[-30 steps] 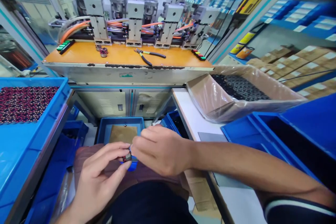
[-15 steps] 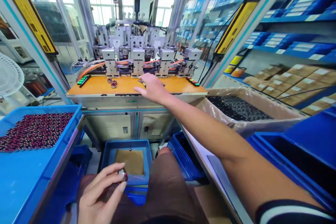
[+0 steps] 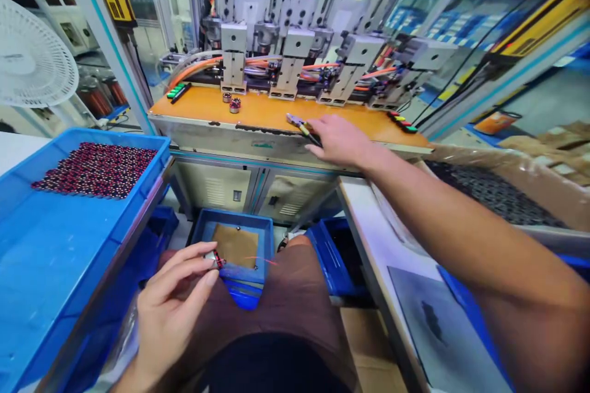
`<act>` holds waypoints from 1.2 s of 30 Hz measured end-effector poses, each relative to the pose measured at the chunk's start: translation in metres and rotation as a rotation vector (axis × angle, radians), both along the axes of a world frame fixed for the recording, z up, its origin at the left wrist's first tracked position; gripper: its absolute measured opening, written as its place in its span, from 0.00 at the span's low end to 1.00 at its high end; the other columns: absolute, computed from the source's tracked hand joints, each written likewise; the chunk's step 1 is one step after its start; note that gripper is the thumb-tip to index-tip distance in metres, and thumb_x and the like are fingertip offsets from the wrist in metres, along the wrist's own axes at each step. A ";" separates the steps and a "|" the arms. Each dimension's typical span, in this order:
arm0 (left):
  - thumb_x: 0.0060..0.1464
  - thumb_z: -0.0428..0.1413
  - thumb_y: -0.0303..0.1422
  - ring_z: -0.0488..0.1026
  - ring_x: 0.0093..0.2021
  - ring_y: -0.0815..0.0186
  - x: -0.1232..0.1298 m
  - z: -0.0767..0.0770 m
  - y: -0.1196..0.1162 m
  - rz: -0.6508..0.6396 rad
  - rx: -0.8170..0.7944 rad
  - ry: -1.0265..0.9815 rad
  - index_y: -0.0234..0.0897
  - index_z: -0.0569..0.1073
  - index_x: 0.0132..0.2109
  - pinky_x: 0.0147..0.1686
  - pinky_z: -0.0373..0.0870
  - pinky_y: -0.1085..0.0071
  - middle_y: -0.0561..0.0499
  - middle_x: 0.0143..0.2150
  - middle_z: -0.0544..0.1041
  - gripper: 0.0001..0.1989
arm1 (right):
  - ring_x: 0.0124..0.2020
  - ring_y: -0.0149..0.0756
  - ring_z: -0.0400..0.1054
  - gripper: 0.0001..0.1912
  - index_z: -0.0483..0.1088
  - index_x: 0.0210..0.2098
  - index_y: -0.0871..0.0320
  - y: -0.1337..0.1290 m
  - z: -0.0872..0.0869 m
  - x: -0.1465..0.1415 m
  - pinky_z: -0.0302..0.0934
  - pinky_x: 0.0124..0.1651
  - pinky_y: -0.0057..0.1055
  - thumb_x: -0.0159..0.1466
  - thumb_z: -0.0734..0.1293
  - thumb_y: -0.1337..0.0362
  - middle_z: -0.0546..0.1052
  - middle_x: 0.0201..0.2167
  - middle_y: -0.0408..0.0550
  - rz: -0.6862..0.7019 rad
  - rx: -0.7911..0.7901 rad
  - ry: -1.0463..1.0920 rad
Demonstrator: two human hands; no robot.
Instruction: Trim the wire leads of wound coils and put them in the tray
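My left hand, low over my lap, pinches a small round wound coil part between thumb and fingertips. The part has a silvery side and dark red windings, and thin red wire shows to its right. At the front of the orange worktop, my right hand closes around the dark and yellow handles of a pair of pliers. The jaws point left and away from me; the handle ends are hidden by the hand. Several similar coil parts stand on the worktop further left.
A multi-station machine rises behind the worktop. On the left, a blue tray holds many coil parts. Between the cabinet and my knees sits a blue bin with cardboard inside. A lined carton of dark parts stands right.
My right hand has closed on the pliers at the worktop's front edge. The left hand still pinches the coil part. The view has tilted down and come closer to the machine.
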State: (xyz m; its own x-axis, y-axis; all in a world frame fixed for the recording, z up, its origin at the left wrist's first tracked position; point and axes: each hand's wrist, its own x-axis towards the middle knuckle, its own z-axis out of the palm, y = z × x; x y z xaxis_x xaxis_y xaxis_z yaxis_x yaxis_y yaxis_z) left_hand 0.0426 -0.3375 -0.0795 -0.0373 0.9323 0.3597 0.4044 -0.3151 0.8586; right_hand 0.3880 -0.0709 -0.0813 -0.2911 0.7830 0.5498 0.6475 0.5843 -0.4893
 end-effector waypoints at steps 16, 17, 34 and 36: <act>0.54 0.62 0.21 0.78 0.52 0.60 0.027 -0.004 0.004 -0.074 -0.054 -0.027 0.42 0.80 0.45 0.51 0.78 0.65 0.48 0.51 0.80 0.14 | 0.46 0.36 0.73 0.43 0.54 0.68 0.55 -0.284 -0.053 -0.093 0.69 0.52 0.38 0.54 0.64 0.76 0.75 0.47 0.52 0.609 -0.618 0.562; 0.54 0.62 0.21 0.78 0.52 0.60 0.029 -0.004 0.004 -0.078 -0.055 -0.027 0.42 0.80 0.45 0.51 0.78 0.65 0.48 0.51 0.80 0.14 | 0.48 0.38 0.72 0.43 0.55 0.68 0.56 -0.283 -0.051 -0.093 0.67 0.55 0.41 0.53 0.64 0.76 0.76 0.47 0.53 0.604 -0.627 0.548; 0.54 0.61 0.19 0.77 0.53 0.60 0.029 -0.002 -0.005 -0.147 -0.052 0.003 0.43 0.79 0.47 0.54 0.76 0.63 0.50 0.51 0.80 0.17 | 0.35 0.30 0.69 0.41 0.59 0.66 0.57 -0.281 -0.050 -0.099 0.69 0.41 0.30 0.52 0.61 0.78 0.74 0.37 0.47 0.600 -0.598 0.607; 0.54 0.61 0.18 0.77 0.53 0.60 0.029 -0.003 -0.004 -0.153 -0.051 0.006 0.43 0.79 0.47 0.55 0.75 0.63 0.50 0.51 0.80 0.18 | 0.32 0.29 0.67 0.38 0.62 0.63 0.58 -0.280 -0.048 -0.098 0.67 0.37 0.28 0.52 0.61 0.78 0.73 0.34 0.45 0.593 -0.598 0.595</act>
State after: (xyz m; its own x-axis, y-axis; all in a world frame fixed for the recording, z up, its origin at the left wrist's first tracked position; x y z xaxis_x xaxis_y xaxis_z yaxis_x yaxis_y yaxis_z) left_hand 0.0716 -0.3417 -0.0824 0.1088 0.9440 0.3116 0.3597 -0.3296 0.8729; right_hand 0.2897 -0.3514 -0.1291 -0.5277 0.7951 0.2989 -0.1075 0.2866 -0.9520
